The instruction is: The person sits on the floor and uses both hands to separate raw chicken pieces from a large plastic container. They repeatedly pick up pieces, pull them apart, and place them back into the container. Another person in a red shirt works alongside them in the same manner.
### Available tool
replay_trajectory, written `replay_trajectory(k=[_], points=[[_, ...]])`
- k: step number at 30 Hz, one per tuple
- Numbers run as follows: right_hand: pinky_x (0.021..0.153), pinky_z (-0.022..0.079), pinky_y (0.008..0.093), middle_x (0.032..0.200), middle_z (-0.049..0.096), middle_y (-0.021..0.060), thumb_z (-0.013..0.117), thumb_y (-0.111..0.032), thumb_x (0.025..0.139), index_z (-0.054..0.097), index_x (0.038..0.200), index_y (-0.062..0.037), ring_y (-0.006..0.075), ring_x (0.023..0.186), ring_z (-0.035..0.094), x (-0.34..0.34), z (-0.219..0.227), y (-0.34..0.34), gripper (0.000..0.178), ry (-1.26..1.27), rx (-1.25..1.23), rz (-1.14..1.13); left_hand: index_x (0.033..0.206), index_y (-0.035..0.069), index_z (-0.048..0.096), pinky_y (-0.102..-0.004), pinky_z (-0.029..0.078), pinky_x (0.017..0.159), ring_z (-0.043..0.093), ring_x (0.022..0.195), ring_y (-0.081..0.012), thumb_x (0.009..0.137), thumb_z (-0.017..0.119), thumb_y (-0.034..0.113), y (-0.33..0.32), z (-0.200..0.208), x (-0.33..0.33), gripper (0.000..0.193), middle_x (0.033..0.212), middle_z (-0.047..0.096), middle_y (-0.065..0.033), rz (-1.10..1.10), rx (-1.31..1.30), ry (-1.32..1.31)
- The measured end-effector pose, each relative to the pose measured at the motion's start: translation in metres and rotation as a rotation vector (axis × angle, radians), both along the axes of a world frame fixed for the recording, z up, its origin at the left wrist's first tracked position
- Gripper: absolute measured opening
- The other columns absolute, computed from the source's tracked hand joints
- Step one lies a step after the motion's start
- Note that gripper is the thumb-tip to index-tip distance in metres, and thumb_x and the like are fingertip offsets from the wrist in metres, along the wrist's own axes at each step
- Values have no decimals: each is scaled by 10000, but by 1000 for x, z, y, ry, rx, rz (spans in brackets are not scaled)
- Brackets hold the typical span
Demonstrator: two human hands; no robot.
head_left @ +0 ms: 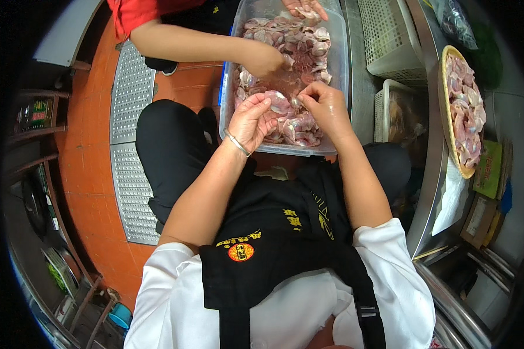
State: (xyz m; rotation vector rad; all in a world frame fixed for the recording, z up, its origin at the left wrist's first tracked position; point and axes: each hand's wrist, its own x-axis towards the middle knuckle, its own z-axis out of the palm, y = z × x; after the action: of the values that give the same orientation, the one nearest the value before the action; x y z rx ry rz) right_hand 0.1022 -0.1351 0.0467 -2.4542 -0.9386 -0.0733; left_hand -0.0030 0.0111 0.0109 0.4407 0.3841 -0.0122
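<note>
A clear plastic tub (pixel 226 116) in front of me is filled with pinkish raw gizzards (pixel 300 131) and some cloudy reddish liquid. Over its near half my left hand (pixel 251 121), with a silver bangle at the wrist, grips one opened gizzard (pixel 279 103) between thumb and fingers. On the right, my right hand (pixel 326 107) is closed in a pinch close to that gizzard's edge. What its fingertips hold is too small to make out.
A co-worker in a red sleeve (pixel 138 16) reaches into the tub from the far left, another gizzard in one hand. On the right are a white plastic basket (pixel 387 35), a crate with a bag, and a round woven tray (pixel 448 110) piled with gizzards. Metal grating (pixel 131 192) covers the left floor.
</note>
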Motion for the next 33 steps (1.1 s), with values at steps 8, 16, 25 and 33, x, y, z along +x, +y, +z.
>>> replay_trajectory(k=[8, 16, 25, 33], points=[[699, 451, 306, 873, 573, 100, 652, -74, 635, 578, 925, -34, 257, 789, 563, -25, 22, 18, 302, 183, 364, 378, 905, 66, 536, -216, 496, 500, 610, 670, -153, 848, 520, 134, 0, -3, -1, 90, 843, 608, -74, -33, 43, 9], [646, 453, 225, 867, 596, 35, 490, -101, 849, 567, 961, 8, 89, 743, 556, -12, -11, 12, 173, 973, 611, 36, 951, 61, 512, -166, 434, 483, 545, 660, -81, 800, 576, 110, -1, -3, 4, 171, 779, 542, -20, 78, 699, -37], [576, 431, 196, 795, 585, 20, 567, -87, 778, 560, 934, -1, 57, 655, 517, -22, -19, 17, 178, 962, 568, 21, 953, 50, 499, -184, 439, 465, 554, 647, -98, 846, 491, 104, 0, -5, 4, 121, 826, 578, -44, -56, 339, 110], [656, 422, 197, 890, 569, 14, 513, 7, 722, 530, 1032, 2, 64, 718, 511, -19, -13, 17, 311, 1144, 458, 117, 864, 59, 529, -200, 482, 537, 565, 665, -117, 793, 468, -26, -9, 7, 3, 126, 766, 561, -38, 242, 161, 67]])
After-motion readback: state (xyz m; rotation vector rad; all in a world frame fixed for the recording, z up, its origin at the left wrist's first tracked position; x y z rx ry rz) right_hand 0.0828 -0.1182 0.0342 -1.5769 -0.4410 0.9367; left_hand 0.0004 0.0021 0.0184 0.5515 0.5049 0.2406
